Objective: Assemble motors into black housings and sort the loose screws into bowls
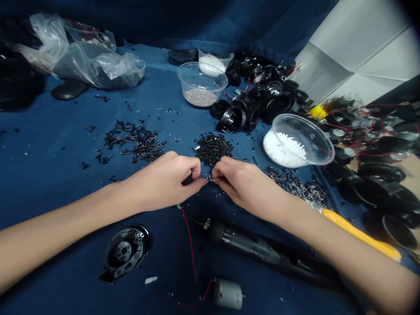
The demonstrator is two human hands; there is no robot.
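Note:
My left hand [172,179] is closed, with fingers curled around and its thumb pointing toward my right hand; a dark patch shows inside the curl, too hidden to name. My right hand [241,179] pinches with thumb and forefinger, its tips close to my left thumb, over a few tiny metal pieces [210,178]. What the pinch holds is too small to make out. Just beyond both hands lies a heap of small black parts [214,148]. A red wire [189,238] runs from below my left hand toward a silver motor [229,294].
A black electric screwdriver [256,247] lies below my right forearm, near a round black cover [126,251]. Black screws [138,142] are scattered at left. Tubs hold silver bits [201,97] and white pieces [285,148]. Black housings [262,96] and an orange-handled tool [361,234] are at right.

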